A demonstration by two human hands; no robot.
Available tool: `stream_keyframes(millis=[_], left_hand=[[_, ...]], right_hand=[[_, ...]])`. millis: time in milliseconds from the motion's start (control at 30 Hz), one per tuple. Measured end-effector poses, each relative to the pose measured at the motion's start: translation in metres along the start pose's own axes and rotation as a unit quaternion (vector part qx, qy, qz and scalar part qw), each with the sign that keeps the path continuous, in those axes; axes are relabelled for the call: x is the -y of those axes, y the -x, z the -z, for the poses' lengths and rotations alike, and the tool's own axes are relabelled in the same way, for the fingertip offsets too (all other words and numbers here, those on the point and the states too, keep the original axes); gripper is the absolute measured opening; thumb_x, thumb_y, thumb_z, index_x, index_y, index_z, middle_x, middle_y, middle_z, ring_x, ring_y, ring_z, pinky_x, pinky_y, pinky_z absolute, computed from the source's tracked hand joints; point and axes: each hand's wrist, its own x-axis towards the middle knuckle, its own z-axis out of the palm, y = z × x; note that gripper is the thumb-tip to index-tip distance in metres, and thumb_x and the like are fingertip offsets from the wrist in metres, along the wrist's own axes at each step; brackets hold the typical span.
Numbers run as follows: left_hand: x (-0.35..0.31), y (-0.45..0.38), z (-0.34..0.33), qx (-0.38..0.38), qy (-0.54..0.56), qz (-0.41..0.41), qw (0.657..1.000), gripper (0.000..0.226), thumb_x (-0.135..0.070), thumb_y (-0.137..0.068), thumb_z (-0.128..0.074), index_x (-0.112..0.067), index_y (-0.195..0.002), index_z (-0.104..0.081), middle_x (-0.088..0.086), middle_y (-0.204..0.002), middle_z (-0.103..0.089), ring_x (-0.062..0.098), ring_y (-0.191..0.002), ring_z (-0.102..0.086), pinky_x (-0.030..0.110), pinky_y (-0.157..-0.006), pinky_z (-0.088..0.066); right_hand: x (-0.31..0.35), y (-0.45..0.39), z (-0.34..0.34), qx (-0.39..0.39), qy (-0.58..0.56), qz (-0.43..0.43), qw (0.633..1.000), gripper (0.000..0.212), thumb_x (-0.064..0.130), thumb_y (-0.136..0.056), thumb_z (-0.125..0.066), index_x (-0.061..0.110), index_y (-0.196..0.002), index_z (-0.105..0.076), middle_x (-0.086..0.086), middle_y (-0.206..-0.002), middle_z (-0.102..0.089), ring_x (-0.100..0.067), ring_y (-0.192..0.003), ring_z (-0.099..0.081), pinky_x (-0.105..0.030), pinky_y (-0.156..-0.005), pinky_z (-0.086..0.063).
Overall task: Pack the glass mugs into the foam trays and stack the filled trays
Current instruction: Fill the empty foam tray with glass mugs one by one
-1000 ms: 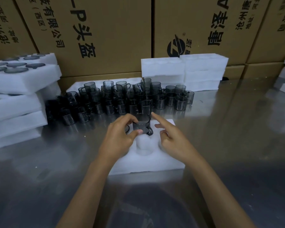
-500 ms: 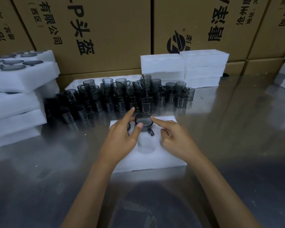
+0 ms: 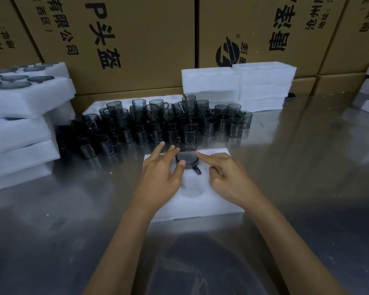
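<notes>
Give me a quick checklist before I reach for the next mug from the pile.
1. Mug sunk in its pocket of the foam tray, handle lying in the slot: ok.
2. Left hand free: not ok, thumb and fingers touch the mug's rim.
3. Right hand free: not ok, forefinger touches the rim.
4. Empty pocket ready in the tray's middle: ok.
5. Loose mugs standing behind the tray: ok.
6. Pockets under the hands filled or empty: cannot tell.
</notes>
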Motion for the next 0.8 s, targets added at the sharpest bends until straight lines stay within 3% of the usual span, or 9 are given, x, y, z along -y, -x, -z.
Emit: stream_keyframes(millis=[67,200,300,400,500,800], left_hand=[[0.0016,-0.0019,-0.0003,0.003,0.002,-0.012,1.0,0.046,-0.038,-0.102,-0.044,-0.021,-0.145,-0.048,-0.007,-0.157,-0.036,0.005,-0.15,-0.008,0.035,-0.119,-0.013],[0.0056,-0.0027,-0.0022,0.003,-0.007,-0.018,1.0,0.047,-0.039,-0.103,-0.042,-0.021,-0.146,-0.046,-0.008,-0.156,-0.037,0.005,-0.15,-0.009,0.035,-0.118,-0.011],[0.0062,-0.0038,-0.0031,0.003,-0.012,-0.018,1.0,0.047,-0.039,-0.102,-0.043,-0.021,-0.146,-0.046,-0.008,-0.156,-0.038,0.007,-0.15,-0.01,0.036,-0.118,-0.012],[0.0062,-0.0048,-0.0035,0.011,-0.013,-0.012,1.0,0.046,-0.038,-0.102,-0.045,-0.022,-0.145,-0.047,-0.007,-0.156,-0.037,0.009,-0.15,-0.011,0.037,-0.119,-0.011],[0.006,-0.0048,-0.0039,0.015,-0.022,-0.01,1.0,0.046,-0.038,-0.102,-0.044,-0.021,-0.145,-0.048,-0.006,-0.157,-0.037,0.011,-0.151,-0.011,0.038,-0.119,-0.01],[0.0062,-0.0039,-0.0039,0.018,-0.035,-0.015,0.999,0.044,-0.032,-0.104,-0.04,-0.02,-0.145,-0.047,-0.006,-0.157,-0.036,0.011,-0.151,-0.011,0.036,-0.119,-0.009]], right_hand=[[-0.001,-0.0001,-0.0006,-0.002,0.004,-0.001,1.0,0.059,-0.001,-0.093,-0.04,0.026,-0.142,-0.054,0.015,-0.087,-0.051,0.009,-0.095,-0.044,-0.004,-0.071,-0.034],[-0.0023,0.0003,-0.0048,-0.011,0.017,-0.011,1.0,0.058,-0.001,-0.092,-0.04,0.025,-0.143,-0.054,0.001,-0.131,-0.053,-0.002,-0.122,-0.045,-0.007,-0.096,-0.033],[-0.0003,0.001,-0.0051,-0.032,0.028,0.007,0.999,0.06,-0.005,-0.089,-0.041,0.019,-0.141,-0.056,-0.001,-0.137,-0.055,-0.003,-0.131,-0.037,-0.001,-0.102,-0.025],[0.0007,0.0015,-0.0049,-0.035,0.054,0.021,0.998,0.06,-0.006,-0.087,-0.041,0.018,-0.141,-0.056,-0.001,-0.141,-0.056,-0.01,-0.137,-0.034,-0.022,-0.114,-0.031],[0.0002,0.0018,-0.0057,-0.04,0.083,0.03,0.995,0.059,-0.004,-0.087,-0.042,0.017,-0.139,-0.057,-0.003,-0.144,-0.055,-0.016,-0.138,-0.034,-0.038,-0.117,-0.03],[0.0016,0.001,-0.0046,-0.036,0.113,0.028,0.993,0.057,-0.004,-0.087,-0.042,0.016,-0.138,-0.059,-0.003,-0.147,-0.052,-0.019,-0.14,-0.032,-0.04,-0.119,-0.025]])
